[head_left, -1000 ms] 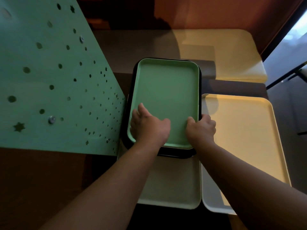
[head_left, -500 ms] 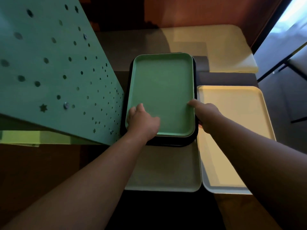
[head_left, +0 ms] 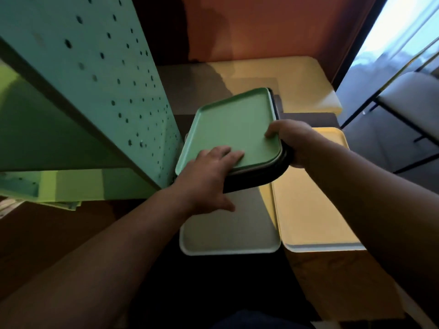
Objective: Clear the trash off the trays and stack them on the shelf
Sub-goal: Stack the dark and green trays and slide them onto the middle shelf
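Both hands gripped tray stack [head_left: 228, 129] at near end: left hand [head_left: 209, 172], right hand [head_left: 293, 141]. Long axis pointed toward upper centre; green shelf [head_left: 99, 91] at left.

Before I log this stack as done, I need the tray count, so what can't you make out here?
Head view only:
- Tray count under the green tray: only thin edges and a black tray show.
- Left hand fingertips under the stack: hidden by the trays.
- Right hand fingers: wrapped behind the stack's edge.
- Shelf interior: cut off by the left edge, dim.
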Demonstrator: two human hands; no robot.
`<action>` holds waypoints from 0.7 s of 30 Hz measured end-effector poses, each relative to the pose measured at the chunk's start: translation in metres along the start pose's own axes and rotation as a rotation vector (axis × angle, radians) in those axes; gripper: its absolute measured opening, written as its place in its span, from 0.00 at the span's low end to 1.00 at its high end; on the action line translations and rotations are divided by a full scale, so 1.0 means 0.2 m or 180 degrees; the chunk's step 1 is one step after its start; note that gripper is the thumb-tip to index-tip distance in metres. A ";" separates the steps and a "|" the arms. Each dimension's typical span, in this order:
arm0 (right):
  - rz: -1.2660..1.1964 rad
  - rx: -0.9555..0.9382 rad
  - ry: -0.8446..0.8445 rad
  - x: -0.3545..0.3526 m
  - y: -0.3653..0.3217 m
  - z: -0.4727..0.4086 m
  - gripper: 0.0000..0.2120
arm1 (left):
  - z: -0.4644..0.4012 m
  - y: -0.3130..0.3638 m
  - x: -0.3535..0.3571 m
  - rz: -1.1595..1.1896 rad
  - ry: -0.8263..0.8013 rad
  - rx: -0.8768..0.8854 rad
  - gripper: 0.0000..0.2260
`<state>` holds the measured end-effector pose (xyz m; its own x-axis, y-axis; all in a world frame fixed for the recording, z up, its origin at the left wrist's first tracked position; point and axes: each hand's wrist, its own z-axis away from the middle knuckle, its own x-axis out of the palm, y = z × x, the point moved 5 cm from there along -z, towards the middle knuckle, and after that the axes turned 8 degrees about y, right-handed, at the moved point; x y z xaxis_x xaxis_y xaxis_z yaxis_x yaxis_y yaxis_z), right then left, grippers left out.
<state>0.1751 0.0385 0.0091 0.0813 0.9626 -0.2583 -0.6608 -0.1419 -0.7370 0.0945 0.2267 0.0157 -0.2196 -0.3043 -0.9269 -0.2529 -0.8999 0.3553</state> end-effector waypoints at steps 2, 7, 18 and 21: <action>-0.0050 0.0151 -0.0138 -0.06 -0.02 0.08 0.21 | 0.06 0.04 -0.08 -0.0316 0.0624 0.0427 0.37; -0.0572 0.0264 -0.0394 -0.25 -0.06 0.28 0.19 | 0.15 0.20 -0.33 -0.0315 0.1805 0.0843 0.13; 0.0388 -0.0358 -0.1159 -0.66 -0.07 0.66 0.35 | 0.41 0.66 -0.88 -0.0215 0.1876 0.0921 0.17; 0.0909 -0.2084 0.0029 -0.75 -0.19 0.82 0.35 | 0.53 0.66 -0.98 0.0070 0.1729 0.0551 0.18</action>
<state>0.0660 -0.0635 0.1787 -0.0198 0.8657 -0.5003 -0.0738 -0.5003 -0.8627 0.0043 0.2012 0.2560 0.2777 -0.4807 -0.8318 -0.4146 -0.8410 0.3476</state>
